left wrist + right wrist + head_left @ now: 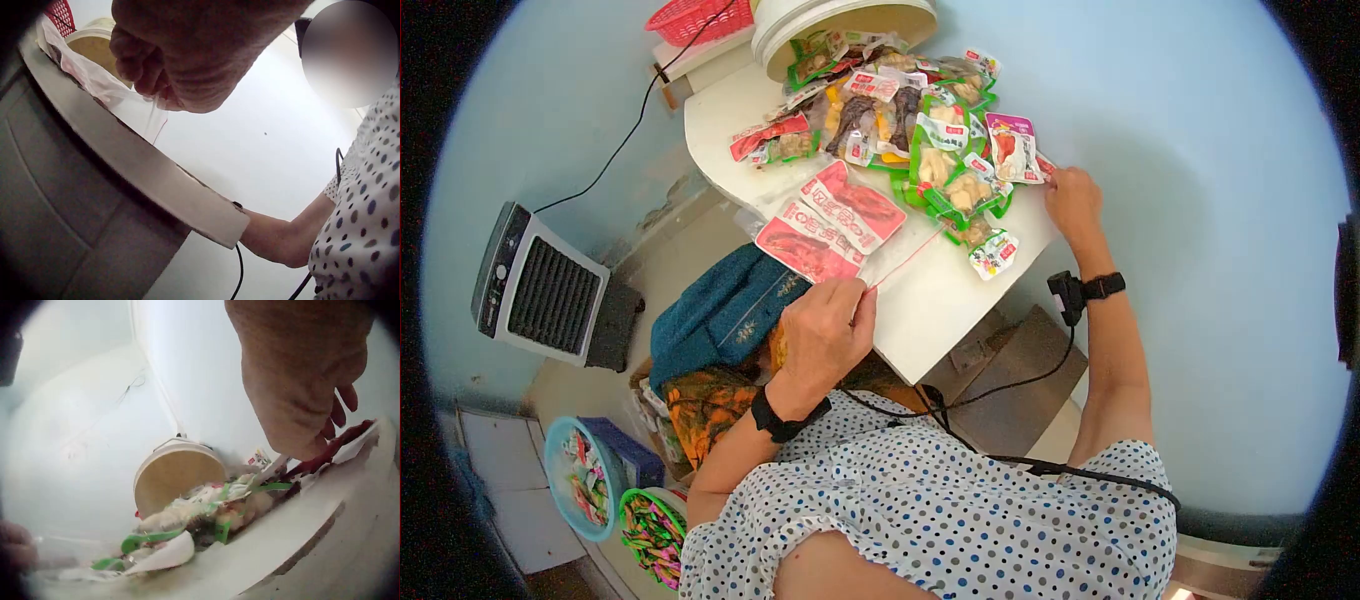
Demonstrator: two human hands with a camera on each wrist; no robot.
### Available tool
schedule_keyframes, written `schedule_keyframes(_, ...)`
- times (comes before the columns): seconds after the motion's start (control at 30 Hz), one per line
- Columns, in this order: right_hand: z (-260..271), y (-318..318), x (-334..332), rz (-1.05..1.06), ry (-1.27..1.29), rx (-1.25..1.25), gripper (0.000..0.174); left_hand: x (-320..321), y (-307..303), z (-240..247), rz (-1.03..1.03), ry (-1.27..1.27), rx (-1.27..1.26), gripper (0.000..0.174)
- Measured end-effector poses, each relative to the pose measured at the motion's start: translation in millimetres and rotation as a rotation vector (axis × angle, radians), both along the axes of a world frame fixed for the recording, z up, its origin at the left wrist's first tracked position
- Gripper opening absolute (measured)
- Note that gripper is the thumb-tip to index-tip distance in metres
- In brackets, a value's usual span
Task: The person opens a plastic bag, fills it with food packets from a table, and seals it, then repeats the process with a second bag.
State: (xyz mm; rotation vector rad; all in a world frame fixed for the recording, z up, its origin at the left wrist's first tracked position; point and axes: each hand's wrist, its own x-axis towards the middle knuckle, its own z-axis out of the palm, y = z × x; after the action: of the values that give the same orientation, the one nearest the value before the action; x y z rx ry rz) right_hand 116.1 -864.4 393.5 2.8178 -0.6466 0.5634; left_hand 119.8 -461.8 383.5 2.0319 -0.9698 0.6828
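Note:
My left hand [830, 325] pinches the near edge of a clear plastic bag [885, 268] with a pink line along its mouth. Two red-and-white printed panels [832, 222] show on the bag. In the left wrist view the fingers of my left hand [181, 56] are curled at the clear film [147, 119]. At the table's right edge my right hand [1077, 210] grips the end of a purple, red and white packet [1013, 148]. From the right wrist, my right hand [306, 381] is over a dark red packet [337, 449], its fingertips partly hidden.
A pile of packets [880, 110], some green-edged [935, 165], covers the back of the white table [920, 335]. Behind it a white bucket [845, 22] lies tipped, beside a red basket [700, 18]. An air cooler [550, 290] and tubs of small packets [580, 480] stand at left.

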Motion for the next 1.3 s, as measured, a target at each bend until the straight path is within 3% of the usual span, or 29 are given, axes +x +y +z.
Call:
schedule_keyframes(0.1,-9.1,-6.6,-19.1,0.121,-0.231,0.193,0.030,-1.4,0.5,-0.6,0.004,0.015,0.020,0.011)
schedule_keyframes(0.2,-17.2,-26.8,-21.5,-0.030,-0.326,0.061,0.039,-0.7,-0.3,-1.0,0.005,0.009,0.027,0.011)
schedule_keyframes(0.3,1.5,-18.8,-30.7,-0.100,0.033,0.376,0.052,-3.2,-0.6,1.1,0.021,0.069,0.033,0.012)
schedule_keyframes(0.4,-25.4,-36.6,-25.4,-0.159,-0.154,0.456,0.049,-2.5,-0.4,0.5,0.018,0.069,0.041,0.012)
schedule_keyframes(0.6,-27.1,-45.0,-29.9,-0.130,-0.424,0.710,0.038,-2.8,0.5,2.6,0.020,0.068,0.056,0.012)
schedule_keyframes(0.7,-15.6,-44.2,-39.9,-0.106,-0.591,0.777,0.042,-1.9,0.7,2.5,0.023,0.048,0.046,0.011)
schedule_keyframes(0.8,-11.3,-43.7,-49.9,-0.141,-0.665,0.515,0.035,-0.8,-0.8,0.8,0.011,0.023,0.018,0.011)
schedule_keyframes(0.9,-0.4,-42.5,-66.3,-0.065,-0.745,0.549,0.033,-1.9,-0.6,1.8,0.015,0.049,0.032,0.011)
schedule_keyframes(1.0,36.6,0.4,-88.0,0.091,-0.819,0.902,0.027,-1.1,0.3,2.2,0.008,0.049,0.032,0.010)
schedule_keyframes(1.07,59.3,28.9,-100.1,0.189,-0.848,0.988,0.021,-0.3,0.4,0.5,0.001,0.039,-0.004,0.010)
schedule_keyframes(1.17,87.6,60.5,-108.1,0.290,-0.849,0.907,0.016,1.6,0.3,-3.0,-0.011,0.047,-0.025,0.010)
schedule_keyframes(1.3,87.2,97.9,-106.7,0.508,-0.553,0.957,0.015,2.7,1.1,-5.3,-0.003,0.056,-0.030,0.009)
